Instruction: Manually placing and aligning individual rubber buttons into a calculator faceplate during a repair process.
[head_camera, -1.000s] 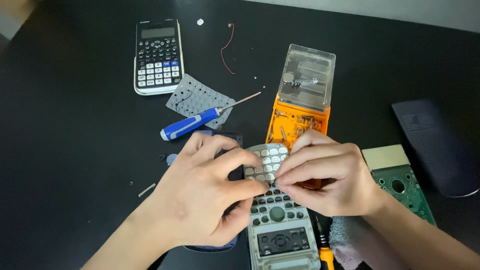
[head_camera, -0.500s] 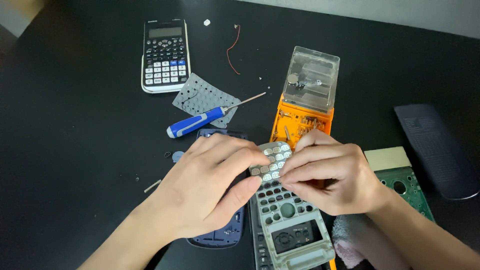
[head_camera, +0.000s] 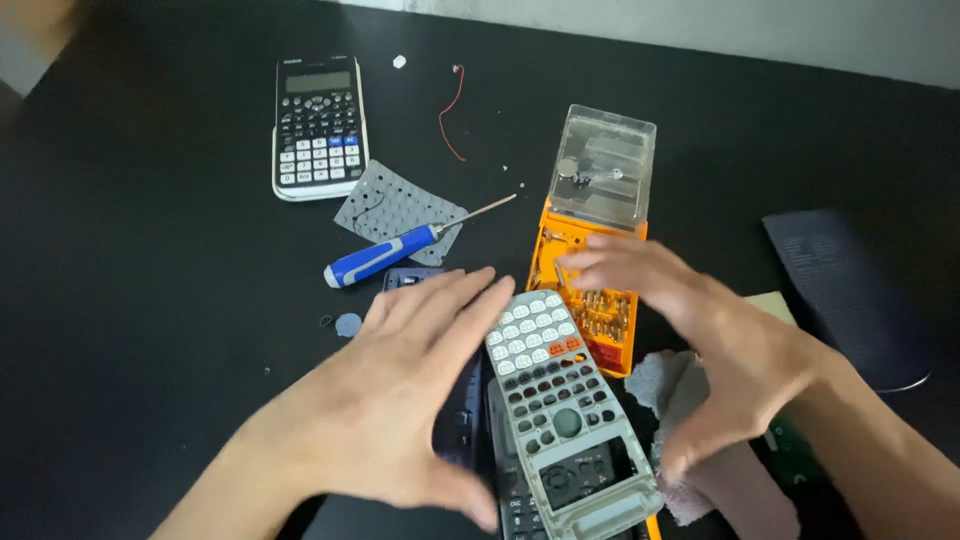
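A grey calculator front shell (head_camera: 560, 410) with rows of keys lies between my hands on the black table, its display window toward me. My left hand (head_camera: 400, 390) hovers flat beside its left edge, fingers spread and holding nothing, over a dark blue calculator part (head_camera: 455, 420). My right hand (head_camera: 710, 340) is lifted to the right of the shell, fingers apart and blurred, empty. It floats above an orange screwdriver bit case (head_camera: 592, 300) and a grey cloth (head_camera: 665, 385).
A whole black calculator (head_camera: 318, 125) lies at the far left. A grey rubber keypad mat (head_camera: 395, 210) and a blue-handled screwdriver (head_camera: 385, 255) lie beside it. A red wire (head_camera: 452, 110), a dark cover (head_camera: 850, 290) at right and a green circuit board (head_camera: 795, 455) are also here.
Both hands have let go of the grey calculator shell and spread apart, left hand to the left, right hand up and to the right. The shell now lies uncovered.
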